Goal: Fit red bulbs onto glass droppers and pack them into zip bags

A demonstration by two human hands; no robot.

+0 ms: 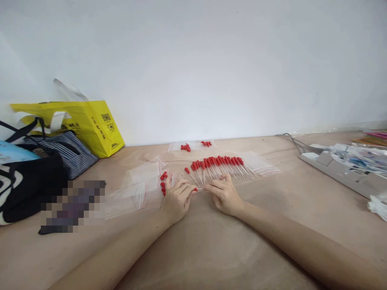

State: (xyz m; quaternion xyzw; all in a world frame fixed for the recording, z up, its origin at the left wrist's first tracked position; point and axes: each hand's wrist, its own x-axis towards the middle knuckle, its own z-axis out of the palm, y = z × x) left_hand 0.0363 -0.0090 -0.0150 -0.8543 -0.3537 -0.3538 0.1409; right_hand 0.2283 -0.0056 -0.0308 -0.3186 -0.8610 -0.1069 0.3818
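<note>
The left hand [178, 199] pinches a red bulb [195, 189] and the right hand [225, 196] seems to pinch the thin clear tube [200, 190] between them, maybe to keep both steady. Red-topped droppers [214, 160] lie in a fan on the table [199, 249] just beyond, probably for easy reach.

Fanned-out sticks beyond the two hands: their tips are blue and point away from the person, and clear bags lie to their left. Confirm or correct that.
The colour is wrong: the head view shows red tips on the fanned-out sticks. The rest stands: they lie beyond the left hand and right hand, tips pointing away, with clear bags to their left.
</note>
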